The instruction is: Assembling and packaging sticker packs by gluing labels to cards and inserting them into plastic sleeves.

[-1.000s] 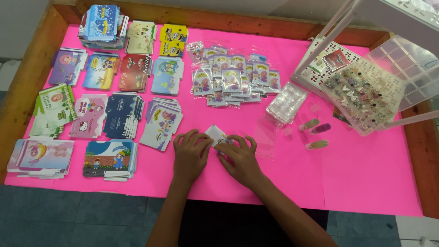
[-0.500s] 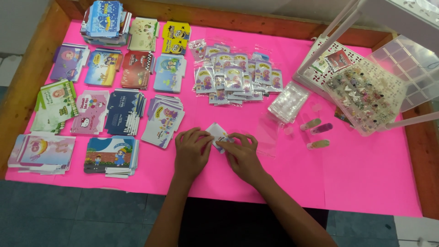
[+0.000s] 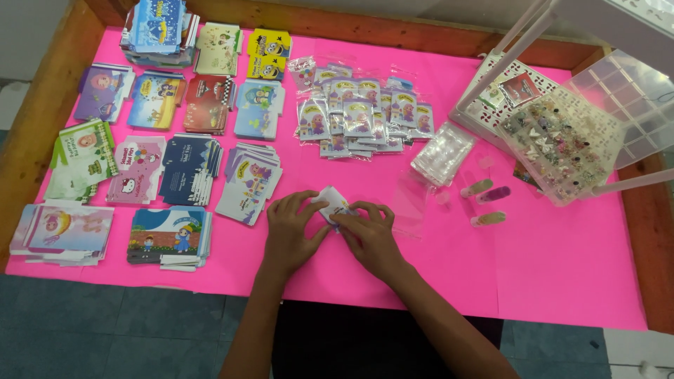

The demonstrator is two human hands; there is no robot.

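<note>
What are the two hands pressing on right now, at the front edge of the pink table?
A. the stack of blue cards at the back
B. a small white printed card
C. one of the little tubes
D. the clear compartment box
B: the left hand and the right hand meet over a small white printed card on the pink table, while the little tubes lie apart to the right.

Left hand and right hand together, palms down, fingers curled, forearms converging
</note>
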